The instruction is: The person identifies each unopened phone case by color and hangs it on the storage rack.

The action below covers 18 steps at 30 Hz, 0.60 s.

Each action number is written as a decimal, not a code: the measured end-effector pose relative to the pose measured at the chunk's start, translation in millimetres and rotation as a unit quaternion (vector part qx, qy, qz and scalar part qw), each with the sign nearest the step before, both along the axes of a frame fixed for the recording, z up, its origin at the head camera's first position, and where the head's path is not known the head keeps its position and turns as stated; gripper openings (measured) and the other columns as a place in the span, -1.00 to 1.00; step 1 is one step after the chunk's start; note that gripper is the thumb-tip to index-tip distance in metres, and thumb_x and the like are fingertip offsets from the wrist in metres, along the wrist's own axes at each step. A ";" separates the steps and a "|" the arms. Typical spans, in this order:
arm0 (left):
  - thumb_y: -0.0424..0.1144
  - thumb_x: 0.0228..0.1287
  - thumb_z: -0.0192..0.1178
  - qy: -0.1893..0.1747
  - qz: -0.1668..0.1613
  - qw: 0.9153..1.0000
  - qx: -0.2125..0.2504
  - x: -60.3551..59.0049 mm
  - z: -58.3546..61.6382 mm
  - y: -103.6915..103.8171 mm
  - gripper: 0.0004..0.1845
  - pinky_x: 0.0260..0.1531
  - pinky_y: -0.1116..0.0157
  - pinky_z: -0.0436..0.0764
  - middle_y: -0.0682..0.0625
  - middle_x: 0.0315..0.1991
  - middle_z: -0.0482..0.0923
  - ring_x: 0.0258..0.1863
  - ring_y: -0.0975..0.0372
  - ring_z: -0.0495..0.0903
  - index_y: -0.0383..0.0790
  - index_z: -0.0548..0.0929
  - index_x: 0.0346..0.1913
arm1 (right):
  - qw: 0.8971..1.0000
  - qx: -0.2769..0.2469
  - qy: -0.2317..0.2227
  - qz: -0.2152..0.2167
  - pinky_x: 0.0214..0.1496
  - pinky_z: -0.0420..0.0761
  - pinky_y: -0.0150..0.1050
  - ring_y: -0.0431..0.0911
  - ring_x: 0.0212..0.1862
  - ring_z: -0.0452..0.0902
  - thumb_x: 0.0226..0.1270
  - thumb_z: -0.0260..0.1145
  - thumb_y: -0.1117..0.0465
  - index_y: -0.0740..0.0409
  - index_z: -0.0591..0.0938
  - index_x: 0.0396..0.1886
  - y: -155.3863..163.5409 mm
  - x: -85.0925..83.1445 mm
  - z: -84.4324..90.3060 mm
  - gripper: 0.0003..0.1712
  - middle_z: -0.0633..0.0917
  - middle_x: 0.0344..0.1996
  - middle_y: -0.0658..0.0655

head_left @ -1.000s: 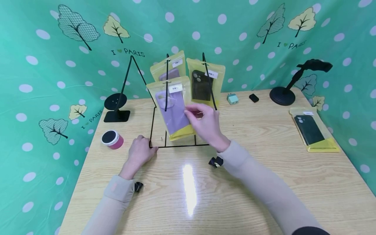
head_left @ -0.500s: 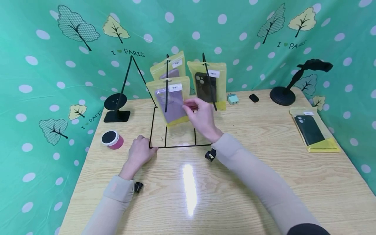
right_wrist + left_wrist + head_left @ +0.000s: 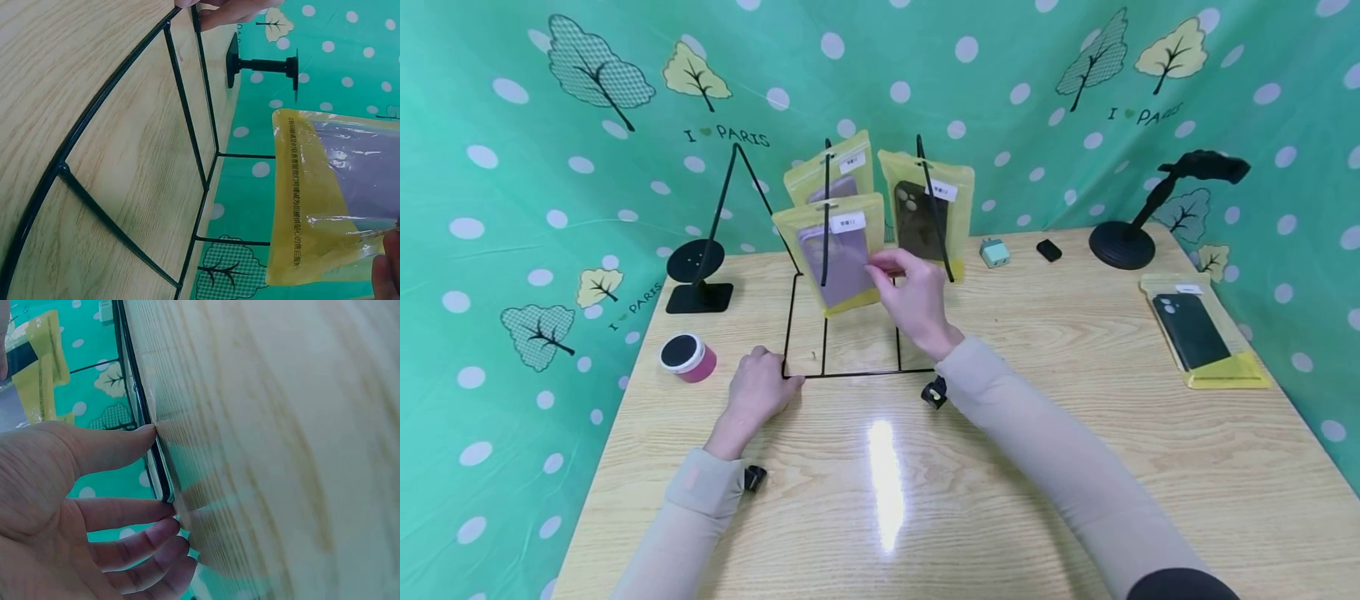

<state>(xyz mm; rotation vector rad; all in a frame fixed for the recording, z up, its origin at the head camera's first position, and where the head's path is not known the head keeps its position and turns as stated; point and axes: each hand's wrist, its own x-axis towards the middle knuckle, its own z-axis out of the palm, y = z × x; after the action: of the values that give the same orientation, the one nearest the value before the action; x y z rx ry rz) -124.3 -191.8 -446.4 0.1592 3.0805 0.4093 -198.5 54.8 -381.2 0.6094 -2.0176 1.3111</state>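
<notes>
Pinching glossy yellow pouch (image 3: 838, 254), right hand (image 3: 913, 300); left hand (image 3: 756, 392) fingers relaxed, touching thin black wire rack (image 3: 842, 372); purple case label unreadable.

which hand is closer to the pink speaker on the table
Left. The left hand rests at the wire rack's front corner, just right of the pink speaker. The right hand is farther right, pinching the purple case packet hanging on the rack.

Glossy plastic pouch (image 3: 835, 250), thin black metal wire rack (image 3: 850, 333), smooth wood-grain table (image 3: 1037, 467).
</notes>
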 end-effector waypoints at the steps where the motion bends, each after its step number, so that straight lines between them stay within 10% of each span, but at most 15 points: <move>1: -0.08 0.09 0.35 0.001 0.000 1.000 0.001 -0.1 -0.1 -0.1 -0.57 -0.36 -0.03 0.50 -0.33 -0.30 0.45 -0.34 -0.14 0.48 -0.50 0.63 -0.29 | 1.000 0.004 0.005 -0.001 -0.28 0.58 -0.37 -0.16 -0.37 0.64 0.13 0.42 0.38 0.28 0.71 -0.32 0.2 -0.1 -0.2 -0.90 0.73 -0.35 0.14; 18: -0.09 0.08 0.36 0.007 -0.003 1.000 -0.003 0.0 3.0 0.7 -0.57 -0.39 -0.02 0.50 -0.32 -0.33 0.45 -0.37 -0.13 0.48 -0.50 0.63 -0.33 | 0.999 0.014 0.039 0.011 -0.29 0.58 -0.34 -0.14 -0.38 0.63 0.14 0.42 0.36 0.30 0.69 -0.30 15.5 9.6 -1.5 -0.88 0.72 -0.38 0.12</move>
<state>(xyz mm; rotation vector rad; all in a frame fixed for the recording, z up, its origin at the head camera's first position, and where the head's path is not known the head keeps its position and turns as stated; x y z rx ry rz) -124.3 -191.1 -443.4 0.1717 3.0949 0.4003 -188.9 70.3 -382.8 0.6871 -1.9738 1.2542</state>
